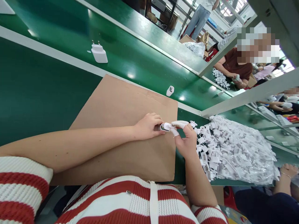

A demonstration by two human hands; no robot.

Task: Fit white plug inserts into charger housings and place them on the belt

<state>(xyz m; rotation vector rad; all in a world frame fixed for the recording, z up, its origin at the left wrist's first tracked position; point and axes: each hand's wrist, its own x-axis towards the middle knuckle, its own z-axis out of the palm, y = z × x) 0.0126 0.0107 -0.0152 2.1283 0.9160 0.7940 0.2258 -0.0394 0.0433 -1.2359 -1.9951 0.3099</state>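
Noted over a cardboard sheet [130, 99], near its right-hand edge: a white housing [162, 127], gripped in the left hand [149, 126], fingers curled narrowly around the body. Open end turned toward the right hand [187, 140], with greenish parts visible inside. Long axis largely hidden behind the left fingers; cannot tell its full run.

Pinched in the right hand: a small white plug piece [166, 126], between thumb and forefinger, both in white finger covers [179, 124], gap between tips narrow. Positioned directly at the open end, overlapping the mouth in this view; cannot tell whether seated or merely touching.

Judged decisive for any further movement: squareness of plug piece to housing mouth, approached from the right, with the left hand as the nearer support. To be rated as a close fit, with some risk of tilt.

Also recorded: just beyond the right forearm, a heap of white parts [235, 152]; past the cardboard, a second housing [170, 91].
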